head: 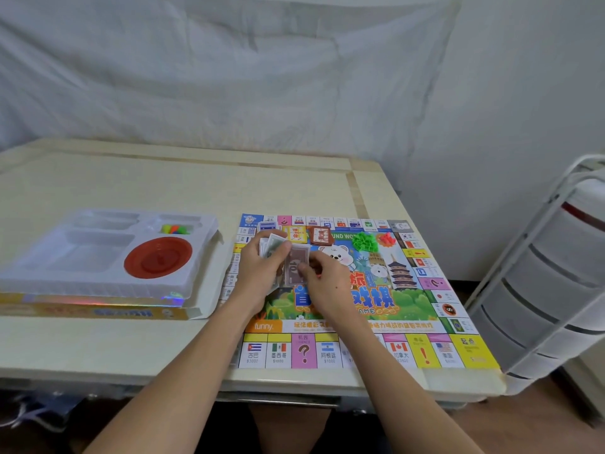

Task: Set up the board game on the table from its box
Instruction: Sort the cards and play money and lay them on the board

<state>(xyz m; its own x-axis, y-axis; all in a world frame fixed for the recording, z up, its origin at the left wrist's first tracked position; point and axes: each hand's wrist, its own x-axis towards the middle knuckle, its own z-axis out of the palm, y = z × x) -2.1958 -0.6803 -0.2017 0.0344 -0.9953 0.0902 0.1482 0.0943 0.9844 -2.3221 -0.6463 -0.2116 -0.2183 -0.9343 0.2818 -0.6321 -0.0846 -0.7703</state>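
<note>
Sitting at the left of the counter [131,342], the box [98,309] carries a white tray [98,257] with a red dish [158,257] in one compartment and small coloured pieces [175,229] in the far one. Just right of it the board [360,322] lies flat and open. Over the board's left half, the left hand [258,270] grips a fanned bundle of notes [273,244], fingers curled round it. The right hand [324,283] pinches a brownish note [294,267] against that bundle with thumb and fingers. Beyond the hands, on the board, lie a yellow card deck [295,233], a brown deck [320,235], green houses [365,241] and red pieces [386,238]. A white drawer cart [540,290] stands right of the counter.
</note>
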